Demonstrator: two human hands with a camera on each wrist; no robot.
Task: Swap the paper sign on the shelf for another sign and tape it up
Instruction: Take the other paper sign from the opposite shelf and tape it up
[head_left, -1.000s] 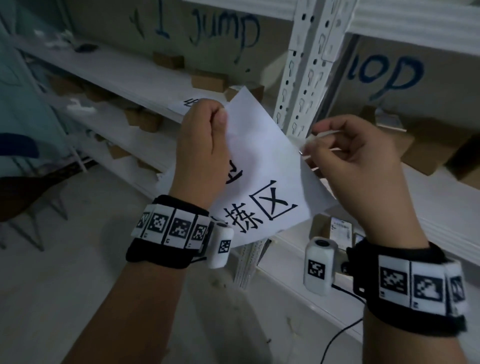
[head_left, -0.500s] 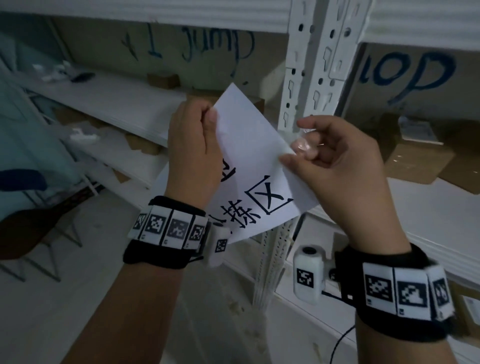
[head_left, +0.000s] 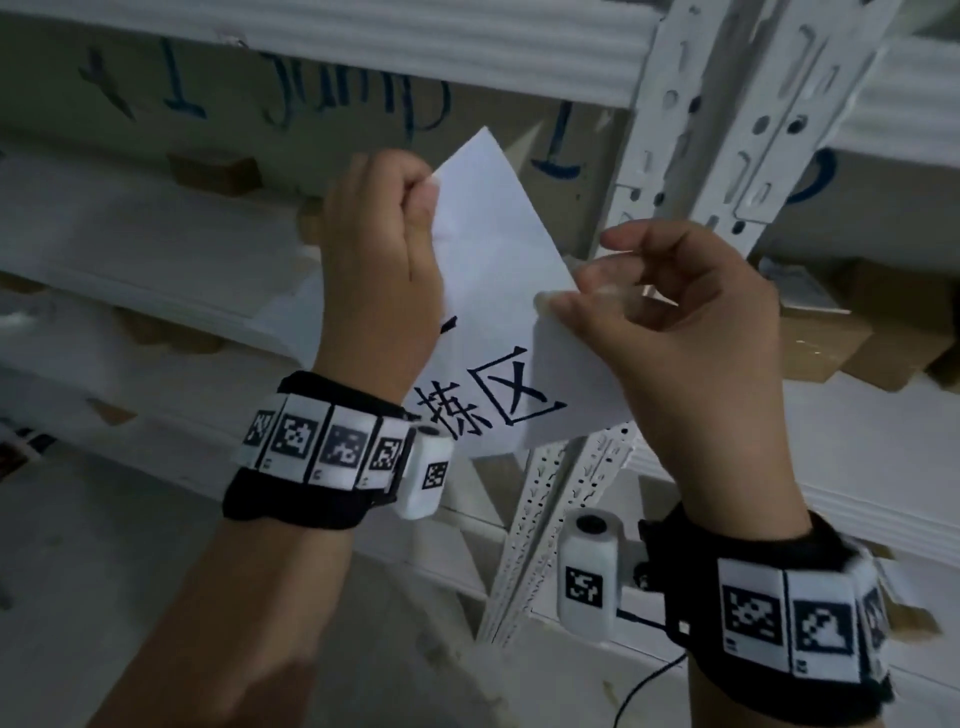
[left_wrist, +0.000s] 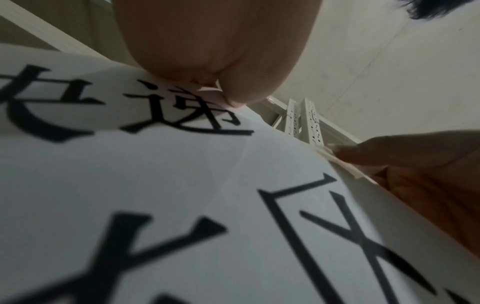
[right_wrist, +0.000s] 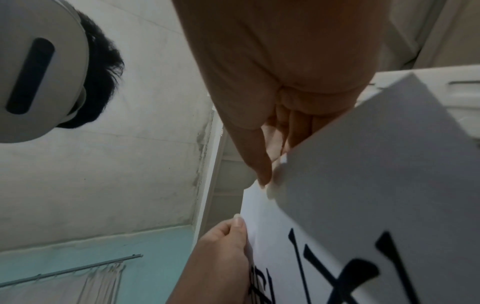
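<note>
A white paper sign (head_left: 498, 270) with large black characters hangs tilted in the air in front of the white shelf upright (head_left: 727, 130). My left hand (head_left: 423, 200) grips its upper left edge in a closed fist. My right hand (head_left: 553, 304) pinches the right edge between thumb and forefinger, the other fingers loosely curled. In the left wrist view a pale strip (left_wrist: 340, 164) that looks like clear tape lies on that edge under the right fingertips (left_wrist: 345, 152). In the right wrist view the sheet (right_wrist: 376, 164) bends over my right fingertips (right_wrist: 265, 176). The sign's lower left part is hidden behind my left wrist.
The metal rack has white shelf boards (head_left: 156, 244) left and right of the upright. Small brown blocks (head_left: 213, 171) sit on the left board, cardboard boxes (head_left: 841, 322) on the right one. Brown backing (head_left: 311, 93) bears blue handwriting. A thin cable (head_left: 649, 680) hangs below my right wrist.
Both hands and the sign have risen toward the upright. My right hand, which held a pale strip apart from the sheet, now pinches the sign's right edge.
</note>
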